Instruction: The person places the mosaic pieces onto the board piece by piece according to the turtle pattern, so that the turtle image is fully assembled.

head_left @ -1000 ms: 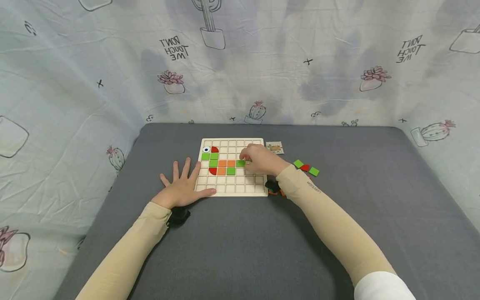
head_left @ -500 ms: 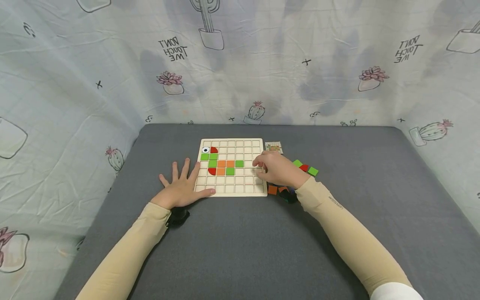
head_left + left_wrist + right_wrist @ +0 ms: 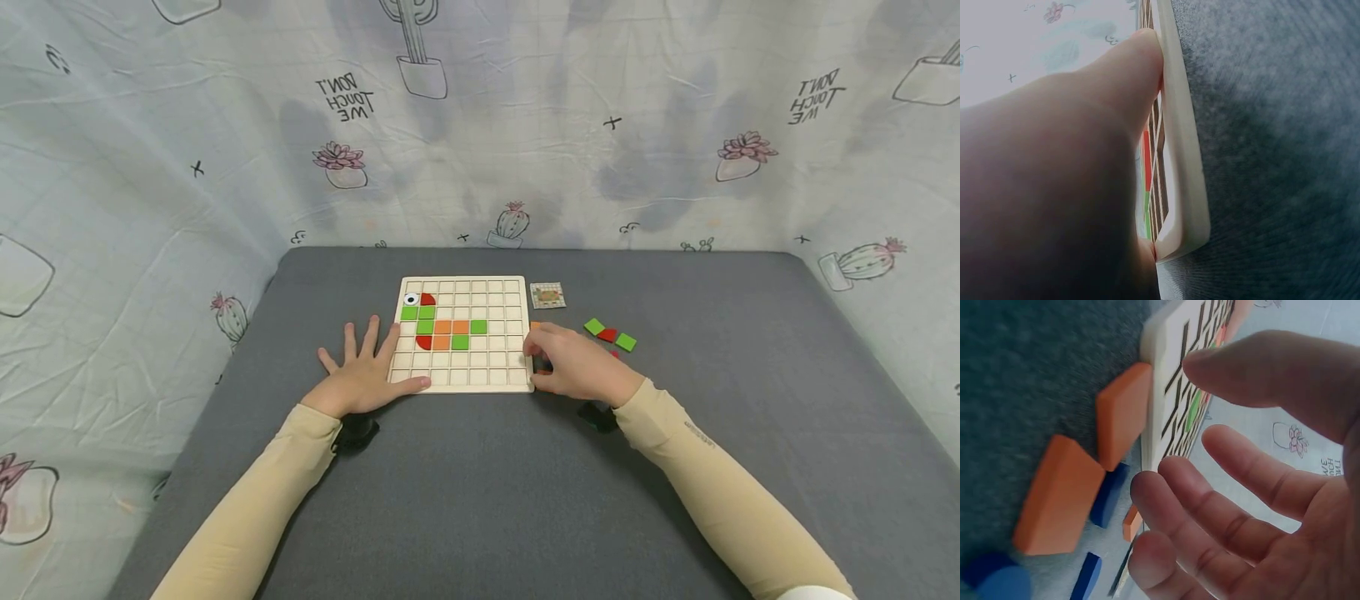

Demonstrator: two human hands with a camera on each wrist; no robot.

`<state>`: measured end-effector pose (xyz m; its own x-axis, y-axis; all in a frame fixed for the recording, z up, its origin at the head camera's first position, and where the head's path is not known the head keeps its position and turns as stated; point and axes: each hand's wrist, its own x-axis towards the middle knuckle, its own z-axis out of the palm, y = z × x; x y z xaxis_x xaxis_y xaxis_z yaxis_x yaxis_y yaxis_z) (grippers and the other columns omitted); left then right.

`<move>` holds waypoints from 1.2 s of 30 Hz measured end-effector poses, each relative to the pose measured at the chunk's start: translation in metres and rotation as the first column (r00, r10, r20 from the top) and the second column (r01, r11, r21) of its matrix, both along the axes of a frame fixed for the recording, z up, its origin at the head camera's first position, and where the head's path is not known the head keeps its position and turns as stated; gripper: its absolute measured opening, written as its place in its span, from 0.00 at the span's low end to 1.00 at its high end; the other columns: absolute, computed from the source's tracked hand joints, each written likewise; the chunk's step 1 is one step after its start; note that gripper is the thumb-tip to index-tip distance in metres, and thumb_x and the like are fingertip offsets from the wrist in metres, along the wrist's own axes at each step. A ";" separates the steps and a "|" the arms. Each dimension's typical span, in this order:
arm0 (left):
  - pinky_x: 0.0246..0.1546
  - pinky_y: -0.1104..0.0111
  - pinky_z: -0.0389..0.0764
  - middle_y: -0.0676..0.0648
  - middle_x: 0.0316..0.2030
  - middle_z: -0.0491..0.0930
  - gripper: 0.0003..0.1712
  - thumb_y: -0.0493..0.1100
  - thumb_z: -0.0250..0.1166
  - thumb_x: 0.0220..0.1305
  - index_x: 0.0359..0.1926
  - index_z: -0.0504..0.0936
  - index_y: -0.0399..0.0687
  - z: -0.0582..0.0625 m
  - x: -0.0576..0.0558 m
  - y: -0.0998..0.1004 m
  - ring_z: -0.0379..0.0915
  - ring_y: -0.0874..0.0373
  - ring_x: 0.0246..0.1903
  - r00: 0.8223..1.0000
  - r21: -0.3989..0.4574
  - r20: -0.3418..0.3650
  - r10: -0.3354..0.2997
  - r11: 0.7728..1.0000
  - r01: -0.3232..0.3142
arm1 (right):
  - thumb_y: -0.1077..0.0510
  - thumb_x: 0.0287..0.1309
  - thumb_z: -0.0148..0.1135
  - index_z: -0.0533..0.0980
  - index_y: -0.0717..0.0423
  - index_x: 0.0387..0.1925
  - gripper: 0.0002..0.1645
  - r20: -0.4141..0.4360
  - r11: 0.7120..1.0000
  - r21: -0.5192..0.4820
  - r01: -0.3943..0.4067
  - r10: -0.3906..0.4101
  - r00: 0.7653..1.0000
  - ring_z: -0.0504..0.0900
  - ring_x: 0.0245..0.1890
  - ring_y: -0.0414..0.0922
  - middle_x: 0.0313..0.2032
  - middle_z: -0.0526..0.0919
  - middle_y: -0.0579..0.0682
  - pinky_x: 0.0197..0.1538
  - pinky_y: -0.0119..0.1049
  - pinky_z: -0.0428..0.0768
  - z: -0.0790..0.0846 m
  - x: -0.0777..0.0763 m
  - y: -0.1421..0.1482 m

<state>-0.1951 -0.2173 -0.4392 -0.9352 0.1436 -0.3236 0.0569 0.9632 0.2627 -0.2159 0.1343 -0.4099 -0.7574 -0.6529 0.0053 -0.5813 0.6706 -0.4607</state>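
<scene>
A cream wooden grid board (image 3: 491, 367) lies on the grey table. Set into its cells are green, orange and red tiles (image 3: 442, 335) and a white eye tile (image 3: 411, 299). My left hand (image 3: 360, 382) is spread flat at the board's left side, thumb on its front edge; the left wrist view shows that thumb (image 3: 1125, 75) on the rim. Over the board's right edge hovers my right hand (image 3: 581, 362), thumb and fingers apart, nothing between them. Below it in the right wrist view are two orange tiles (image 3: 1060, 500) and blue pieces (image 3: 1109, 495), partly hidden from the head view.
A small picture card (image 3: 548, 295) lies beyond the board's right corner. Green tiles (image 3: 626, 342) and a red tile (image 3: 607, 335) sit to the right of my right hand. Printed cloth (image 3: 570, 183) hangs behind the table.
My right hand has moved right and nearer, from above the green tile to the board's right edge. The left hand stays in place. Tiles on the board look the same.
</scene>
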 end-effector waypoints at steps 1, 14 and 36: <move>0.61 0.17 0.24 0.35 0.83 0.24 0.69 0.86 0.52 0.60 0.85 0.34 0.54 0.000 0.000 0.000 0.12 0.25 0.78 1.000 -0.001 0.000 0.000 1.000 0.000 | 0.61 0.59 0.73 0.79 0.57 0.46 0.14 -0.003 1.000 0.006 -0.006 0.006 1.000 0.75 0.34 0.43 0.47 0.80 0.53 0.38 0.36 0.75 -0.001 0.001 0.001; 0.61 0.17 0.24 0.35 0.83 0.24 0.69 0.85 0.53 0.60 0.85 0.34 0.55 -0.003 -0.001 0.000 0.11 0.25 0.78 1.000 0.005 -0.004 0.001 1.000 -0.001 | 0.63 0.56 0.75 0.81 0.55 0.43 0.14 -0.056 0.998 0.057 -0.026 0.029 0.998 0.76 0.44 0.48 0.43 0.82 0.49 0.44 0.39 0.78 -0.010 0.007 0.007; 0.60 0.17 0.24 0.35 0.83 0.24 0.69 0.86 0.52 0.60 0.85 0.34 0.55 -0.004 -0.002 -0.002 0.11 0.24 0.77 1.000 -0.001 -0.009 -0.004 1.000 0.004 | 0.67 0.55 0.73 0.82 0.53 0.40 0.12 -0.076 0.999 0.029 -0.024 0.026 0.997 0.75 0.45 0.48 0.40 0.83 0.48 0.39 0.36 0.76 -0.012 0.008 0.008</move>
